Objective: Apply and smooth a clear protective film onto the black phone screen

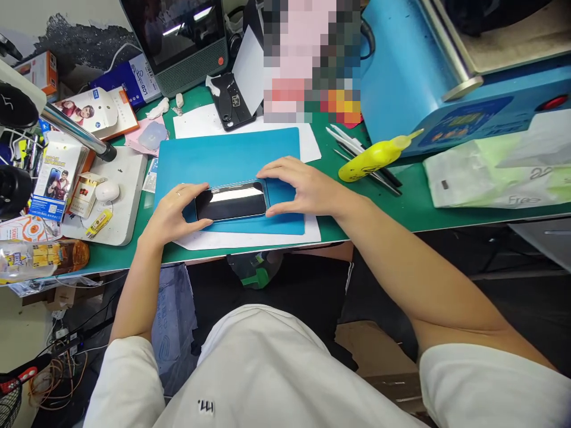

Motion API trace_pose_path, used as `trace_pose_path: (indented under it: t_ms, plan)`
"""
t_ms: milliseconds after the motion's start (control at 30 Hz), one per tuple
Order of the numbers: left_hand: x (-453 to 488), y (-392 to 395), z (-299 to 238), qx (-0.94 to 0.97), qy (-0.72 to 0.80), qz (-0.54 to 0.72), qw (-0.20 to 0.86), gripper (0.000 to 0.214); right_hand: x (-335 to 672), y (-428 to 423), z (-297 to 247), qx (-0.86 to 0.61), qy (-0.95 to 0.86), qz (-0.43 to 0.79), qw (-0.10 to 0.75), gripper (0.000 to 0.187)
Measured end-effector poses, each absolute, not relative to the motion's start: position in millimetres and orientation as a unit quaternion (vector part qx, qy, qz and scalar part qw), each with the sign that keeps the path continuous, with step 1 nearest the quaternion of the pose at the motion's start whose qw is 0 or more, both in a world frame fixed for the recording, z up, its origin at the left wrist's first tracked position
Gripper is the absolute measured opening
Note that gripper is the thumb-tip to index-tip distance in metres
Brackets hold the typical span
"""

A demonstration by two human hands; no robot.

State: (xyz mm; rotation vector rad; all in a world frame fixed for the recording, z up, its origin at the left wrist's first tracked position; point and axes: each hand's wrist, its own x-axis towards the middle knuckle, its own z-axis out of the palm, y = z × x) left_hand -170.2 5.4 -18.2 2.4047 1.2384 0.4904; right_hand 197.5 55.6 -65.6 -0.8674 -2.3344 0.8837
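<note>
A black smartphone (231,202) lies screen up on a blue work mat (227,157), its glass catching a bright reflection. My left hand (172,211) grips the phone's left end, thumb at its near edge and fingers at its far edge; a ring shows on one finger. My right hand (297,187) grips the right end the same way, fingers curled over the far corner and thumb at the near corner. Both hands rest on the mat.
White paper sheets (200,123) lie under the mat on the green table (401,202). A yellow squeeze bottle (372,159) and thin tools (357,148) lie to the right, beside a blue machine (423,71). A second dark phone (231,102), a speaker (187,41) and boxes (57,172) crowd the back and left.
</note>
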Motion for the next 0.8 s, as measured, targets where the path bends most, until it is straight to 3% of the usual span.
trace_pose_path:
  t_ms: [800]
  plan:
    - [-173.1,4.7,-19.8,0.837,0.473,0.178,0.212,0.071,193.4,53.1,-71.2,-0.313,-0.876,0.291,0.223,0.079]
